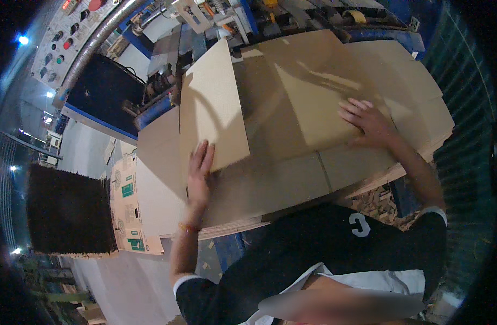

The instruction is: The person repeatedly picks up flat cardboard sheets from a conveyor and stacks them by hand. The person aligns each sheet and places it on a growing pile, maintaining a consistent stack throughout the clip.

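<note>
A large brown cardboard sheet [286, 132] lies over a stack of flat cardboard in front of me. Its left panel [213, 103] is tilted up and catches the light. My left hand [200, 170] rests against the lower part of that panel, with fingers stretched out and close together; its thumb is hard to make out. Farther right, my right hand [372, 124] touches the right part of the sheet, fingers spread and bent a little. Shadows of the arms fall across the board.
Beyond the cardboard stands a machine with blue rails [386, 40]. A control panel [61, 46] with buttons is at upper left. Printed cardboard [130, 206] and a dark bristly stack [70, 210] stand left. Green mesh [465, 81] borders the right. Cardboard scraps [375, 201] lie below the stack.
</note>
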`<state>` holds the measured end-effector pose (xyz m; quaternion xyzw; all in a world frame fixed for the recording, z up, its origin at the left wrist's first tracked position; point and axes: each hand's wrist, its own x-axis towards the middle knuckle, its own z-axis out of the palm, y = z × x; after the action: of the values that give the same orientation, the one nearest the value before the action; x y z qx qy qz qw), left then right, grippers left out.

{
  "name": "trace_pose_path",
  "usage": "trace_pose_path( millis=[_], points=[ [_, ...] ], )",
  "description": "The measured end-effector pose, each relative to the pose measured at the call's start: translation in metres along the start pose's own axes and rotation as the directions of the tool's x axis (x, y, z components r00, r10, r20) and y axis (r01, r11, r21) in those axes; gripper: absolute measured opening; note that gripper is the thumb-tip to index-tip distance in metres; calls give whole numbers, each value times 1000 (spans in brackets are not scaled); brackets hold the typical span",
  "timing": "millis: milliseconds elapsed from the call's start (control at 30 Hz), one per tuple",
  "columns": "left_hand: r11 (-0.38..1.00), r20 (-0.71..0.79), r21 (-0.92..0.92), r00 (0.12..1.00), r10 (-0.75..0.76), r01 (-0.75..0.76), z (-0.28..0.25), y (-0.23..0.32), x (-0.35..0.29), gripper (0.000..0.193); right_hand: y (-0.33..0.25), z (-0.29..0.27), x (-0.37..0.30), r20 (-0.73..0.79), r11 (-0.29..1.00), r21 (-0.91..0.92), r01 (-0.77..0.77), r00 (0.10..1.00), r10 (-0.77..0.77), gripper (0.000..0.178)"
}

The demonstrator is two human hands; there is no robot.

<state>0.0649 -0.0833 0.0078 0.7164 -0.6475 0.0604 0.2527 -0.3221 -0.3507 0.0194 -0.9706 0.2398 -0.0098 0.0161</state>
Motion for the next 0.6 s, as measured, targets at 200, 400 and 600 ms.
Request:
trace_pose_path(
  millis=[200,400,600],
  points=[
    [996,-138,60,987,80,-73,41,-51,97,62,39,6,82,-107,995,101,-20,994,31,70],
    [899,-215,344,955,-204,269,66,-60,143,83,36,23,131,-275,944,-86,-320,918,286,49],
    [932,-490,174,849,-199,319,6,-39,50,76,19,-4,49,-255,956,208,-206,932,256,44]
  ],
)
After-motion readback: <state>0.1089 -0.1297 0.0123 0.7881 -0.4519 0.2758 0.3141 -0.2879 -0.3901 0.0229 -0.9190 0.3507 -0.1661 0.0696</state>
